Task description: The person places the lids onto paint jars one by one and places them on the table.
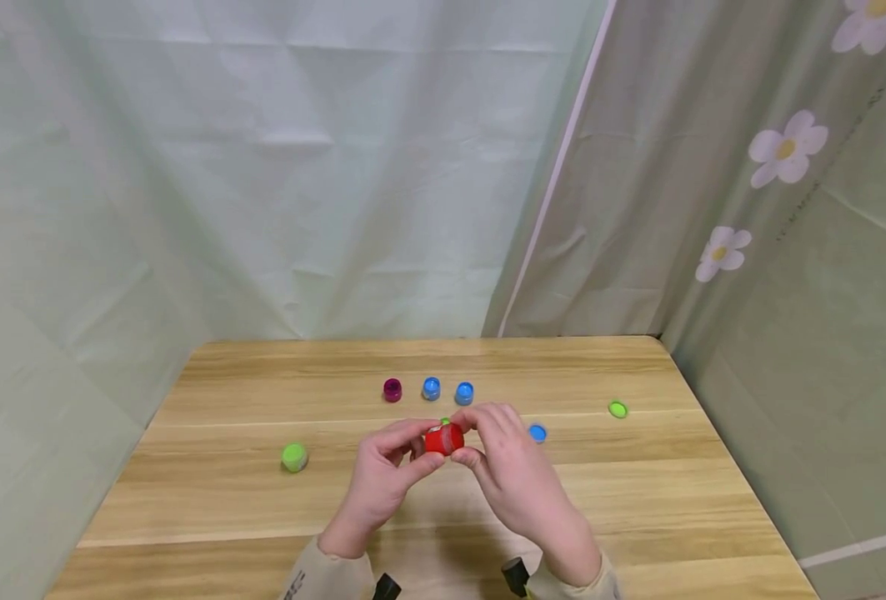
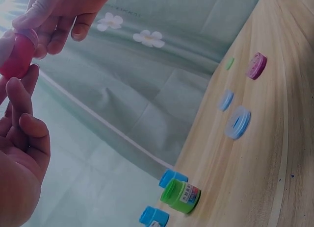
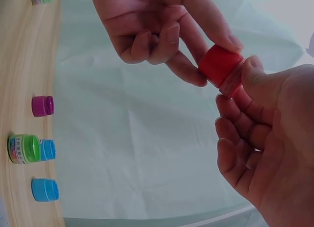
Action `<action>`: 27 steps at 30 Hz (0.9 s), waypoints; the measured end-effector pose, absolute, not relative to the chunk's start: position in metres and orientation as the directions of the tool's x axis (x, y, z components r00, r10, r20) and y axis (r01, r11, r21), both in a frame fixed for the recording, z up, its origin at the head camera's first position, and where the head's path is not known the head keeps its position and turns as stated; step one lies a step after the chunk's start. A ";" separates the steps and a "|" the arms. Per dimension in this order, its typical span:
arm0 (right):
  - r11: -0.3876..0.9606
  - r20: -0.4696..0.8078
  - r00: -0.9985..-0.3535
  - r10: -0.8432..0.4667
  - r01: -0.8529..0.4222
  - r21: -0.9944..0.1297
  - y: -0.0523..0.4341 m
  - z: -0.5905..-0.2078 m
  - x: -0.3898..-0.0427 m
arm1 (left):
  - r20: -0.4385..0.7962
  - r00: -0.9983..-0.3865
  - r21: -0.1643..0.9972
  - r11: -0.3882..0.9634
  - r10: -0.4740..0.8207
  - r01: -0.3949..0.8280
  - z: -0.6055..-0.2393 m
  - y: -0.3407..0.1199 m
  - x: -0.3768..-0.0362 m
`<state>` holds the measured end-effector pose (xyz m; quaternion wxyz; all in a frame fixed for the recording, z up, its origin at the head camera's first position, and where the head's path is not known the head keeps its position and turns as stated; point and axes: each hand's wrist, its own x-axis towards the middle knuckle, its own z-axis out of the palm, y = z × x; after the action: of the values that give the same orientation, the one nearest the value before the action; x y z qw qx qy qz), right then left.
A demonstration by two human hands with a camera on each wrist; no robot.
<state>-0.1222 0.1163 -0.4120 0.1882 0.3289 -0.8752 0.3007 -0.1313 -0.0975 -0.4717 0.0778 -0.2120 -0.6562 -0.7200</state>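
A small red paint jar (image 1: 443, 439) is held between both hands above the middle of the table. My left hand (image 1: 382, 475) grips the jar's body between thumb and fingers. From the other side, my right hand (image 1: 516, 471) pinches the lid end with thumb and fingertips. In the right wrist view the red jar (image 3: 222, 65) lies tilted, its lid end toward the right hand. Just behind it stands an uncapped green jar (image 2: 181, 196), mostly hidden in the head view.
A purple jar (image 1: 392, 390) and two blue jars, one here (image 1: 431, 388), stand uncapped farther back. Another green jar (image 1: 295, 457) is at left. To the right lie a green lid (image 1: 618, 409), blue lids (image 2: 238, 123) and a purple lid (image 2: 257, 66). Curtains (image 1: 382, 167) border the table.
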 end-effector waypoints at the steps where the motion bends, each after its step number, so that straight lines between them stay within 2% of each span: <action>1: 0.602 0.527 -0.713 -0.462 -0.689 -0.404 0.116 -0.412 -0.122 | 0.415 -0.894 0.908 -0.137 0.168 0.396 -0.471 -0.097 -0.131; 8: 0.594 0.538 -0.708 -0.457 -0.693 -0.408 0.113 -0.410 -0.120 | 0.443 -0.883 0.894 -0.153 0.155 0.421 -0.472 -0.096 -0.131; 15: 0.599 0.525 -0.724 -0.447 -0.678 -0.426 0.112 -0.410 -0.118 | 0.549 -0.824 0.835 -0.135 0.141 0.533 -0.478 -0.095 -0.132; 18: 0.597 0.527 -0.724 -0.445 -0.678 -0.428 0.112 -0.410 -0.118 | 0.558 -0.820 0.830 -0.127 0.132 0.544 -0.478 -0.095 -0.132; 27: 0.580 0.560 -0.715 -0.418 -0.684 -0.441 0.117 -0.413 -0.121 | 0.451 -0.886 0.892 -0.057 0.105 0.448 -0.473 -0.091 -0.130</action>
<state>-0.1212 0.1169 -0.4133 0.2025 0.3182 -0.8656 0.3294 -0.1296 -0.0912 -0.4733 0.1227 -0.2047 -0.6756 -0.6976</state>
